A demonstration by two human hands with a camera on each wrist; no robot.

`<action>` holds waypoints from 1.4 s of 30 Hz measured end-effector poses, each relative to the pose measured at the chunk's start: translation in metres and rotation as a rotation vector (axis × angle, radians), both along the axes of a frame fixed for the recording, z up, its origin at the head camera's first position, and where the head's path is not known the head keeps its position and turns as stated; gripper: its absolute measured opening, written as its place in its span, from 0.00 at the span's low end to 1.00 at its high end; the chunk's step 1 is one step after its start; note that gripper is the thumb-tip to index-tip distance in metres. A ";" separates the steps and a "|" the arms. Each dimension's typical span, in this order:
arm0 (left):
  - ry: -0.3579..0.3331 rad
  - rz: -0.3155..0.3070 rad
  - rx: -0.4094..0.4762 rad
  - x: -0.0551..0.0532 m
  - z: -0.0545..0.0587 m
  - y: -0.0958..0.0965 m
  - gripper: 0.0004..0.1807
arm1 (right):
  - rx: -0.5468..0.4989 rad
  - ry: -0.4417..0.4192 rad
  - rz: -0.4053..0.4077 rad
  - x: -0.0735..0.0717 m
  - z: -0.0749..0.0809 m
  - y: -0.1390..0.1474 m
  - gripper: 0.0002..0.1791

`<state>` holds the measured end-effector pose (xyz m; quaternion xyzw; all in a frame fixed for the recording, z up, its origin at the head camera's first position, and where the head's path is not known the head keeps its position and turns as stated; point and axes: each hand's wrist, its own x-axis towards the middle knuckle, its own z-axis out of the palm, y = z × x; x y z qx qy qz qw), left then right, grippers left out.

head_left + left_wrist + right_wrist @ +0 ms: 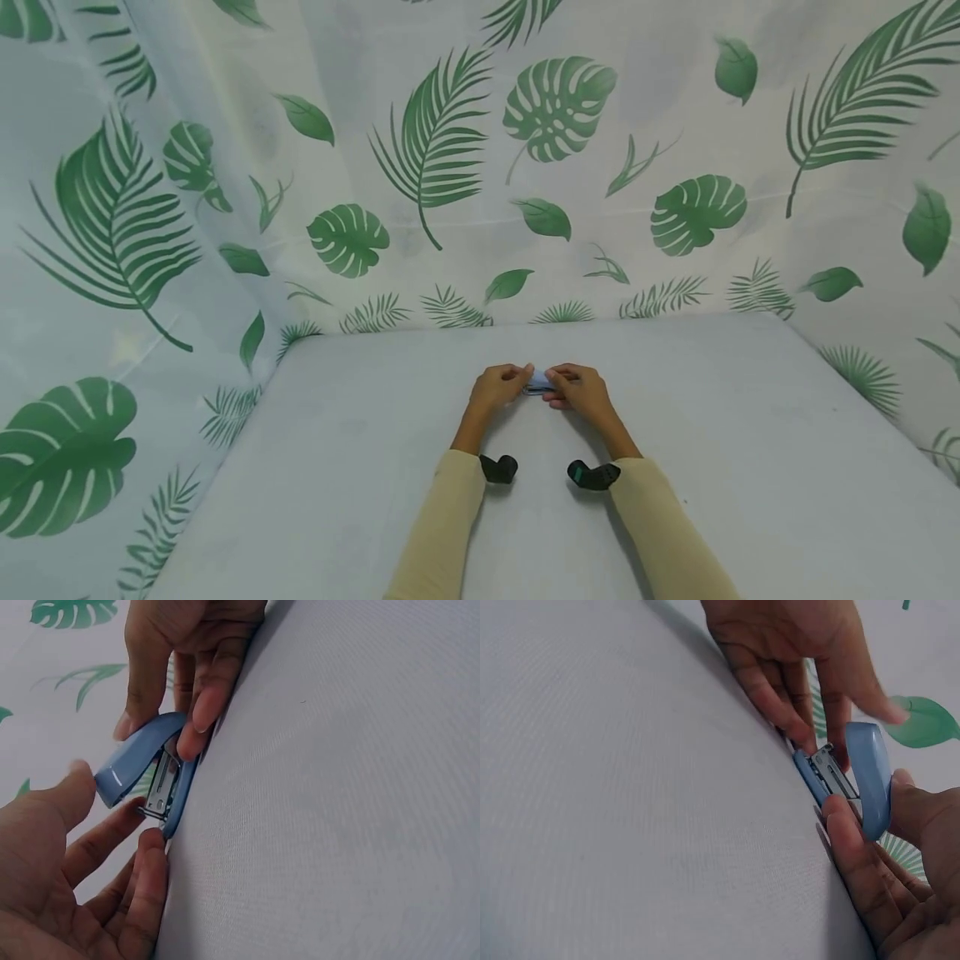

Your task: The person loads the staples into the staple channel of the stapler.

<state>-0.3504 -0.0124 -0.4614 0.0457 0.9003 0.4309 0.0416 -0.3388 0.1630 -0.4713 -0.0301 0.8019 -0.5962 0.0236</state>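
A small blue stapler (139, 761) stands with its top cover swung up, baring the metal staple channel (162, 784). My right hand (907, 862) grips its hinge end, thumb on the cover and fingers along the base. At the front end is my left hand (82, 862), its thumb by the raised cover's tip and its fingers at the base's nose. In the head view my left hand (498, 386) and right hand (585, 390) meet around the stapler (538, 382), covering much of it.
The hands work low over a white-covered table (360, 467), near its far edge. A leaf-print curtain (465, 275) rises behind and along both sides. Black wrist devices sit at the left cuff (501, 469) and right cuff (592, 475).
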 end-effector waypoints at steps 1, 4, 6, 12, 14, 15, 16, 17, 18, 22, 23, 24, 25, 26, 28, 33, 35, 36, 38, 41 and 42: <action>-0.004 0.009 0.008 0.000 0.000 0.000 0.27 | -0.006 -0.001 -0.005 0.000 0.000 -0.001 0.20; -0.013 0.030 0.054 0.000 0.002 -0.001 0.22 | -0.015 0.002 -0.033 0.001 0.000 -0.003 0.19; -0.014 0.040 0.081 0.001 0.002 -0.001 0.20 | -0.022 0.003 -0.049 0.002 0.000 -0.005 0.19; -0.014 0.051 0.134 0.002 0.000 -0.002 0.16 | -0.002 -0.011 -0.081 0.004 -0.001 -0.009 0.18; -0.018 0.048 0.141 0.002 0.000 -0.002 0.15 | 0.008 -0.005 -0.079 0.004 0.000 -0.010 0.17; -0.017 0.044 0.145 0.003 0.001 -0.002 0.15 | 0.010 -0.004 -0.080 0.004 0.000 -0.010 0.16; -0.013 0.041 0.146 0.003 0.002 -0.003 0.15 | 0.012 0.003 -0.077 0.004 0.001 -0.010 0.16; -0.008 0.036 0.146 0.003 0.002 -0.003 0.14 | 0.016 0.010 -0.074 0.004 0.001 -0.010 0.16; 0.000 0.032 0.146 0.002 0.003 -0.003 0.14 | 0.019 0.013 -0.075 0.004 0.002 -0.011 0.16; 0.017 0.018 0.155 0.001 0.005 -0.003 0.12 | 0.027 0.028 -0.068 0.004 0.003 -0.011 0.16; 0.017 0.015 0.155 0.001 0.005 -0.003 0.11 | 0.025 0.023 -0.069 0.004 0.003 -0.011 0.16; 0.015 0.012 0.156 0.001 0.006 -0.003 0.11 | 0.020 0.018 -0.070 0.004 0.003 -0.011 0.16; 0.013 0.011 0.155 0.001 0.005 -0.003 0.11 | 0.020 0.012 -0.071 0.004 0.003 -0.011 0.16; 0.014 0.008 0.152 0.001 0.005 -0.002 0.10 | 0.018 0.007 -0.073 0.005 0.003 -0.010 0.16; 0.022 0.005 0.143 0.001 0.004 -0.001 0.10 | 0.021 0.001 -0.085 0.005 0.003 -0.010 0.15; 0.045 0.028 0.131 0.001 0.000 0.001 0.10 | 0.039 0.010 -0.087 0.004 0.002 -0.008 0.15; 0.052 0.039 0.132 0.002 0.000 0.001 0.11 | 0.045 0.013 -0.083 0.003 0.002 -0.008 0.16; 0.059 0.043 0.128 0.002 0.000 0.000 0.11 | 0.047 0.014 -0.081 0.003 0.001 -0.008 0.16; 0.065 0.047 0.133 0.002 0.000 0.000 0.12 | 0.048 0.012 -0.080 0.002 0.001 -0.008 0.17; 0.064 0.045 0.153 0.001 -0.001 -0.002 0.14 | 0.038 -0.003 -0.083 0.000 0.001 -0.008 0.19; 0.058 0.044 0.160 0.000 -0.002 -0.003 0.14 | 0.042 -0.009 -0.084 0.000 0.001 -0.008 0.19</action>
